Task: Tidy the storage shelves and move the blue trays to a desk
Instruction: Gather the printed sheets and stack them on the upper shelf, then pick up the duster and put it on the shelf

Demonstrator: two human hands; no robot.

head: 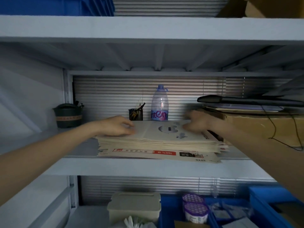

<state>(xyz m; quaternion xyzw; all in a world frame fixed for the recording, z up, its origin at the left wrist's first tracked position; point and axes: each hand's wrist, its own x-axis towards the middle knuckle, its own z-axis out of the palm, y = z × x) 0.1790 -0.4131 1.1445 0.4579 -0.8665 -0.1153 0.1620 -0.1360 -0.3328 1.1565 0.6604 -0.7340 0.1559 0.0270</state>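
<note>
Stack of flat beige printed paper sheets (156,140) mid-frame on grey metal shelf (148,167), bottom sheet poking out toward lower right. At stack's left edge: left hand (115,126), fingers curled, looked pinched on top sheets. At right edge: right hand (197,123), blurred, couldn't tell grip. Looked like squaring-up. Best done by pressing both side edges inward evenly, then nudging stray bottom sheet back under. Needed care near clear plastic bottle with blue label (159,104) right behind and brown cardboard box (263,127) just right. Spotted blue plastic trays (49,5) upper left, more blue trays (264,206) lower right, untouched, not yet on any desk.
</note>
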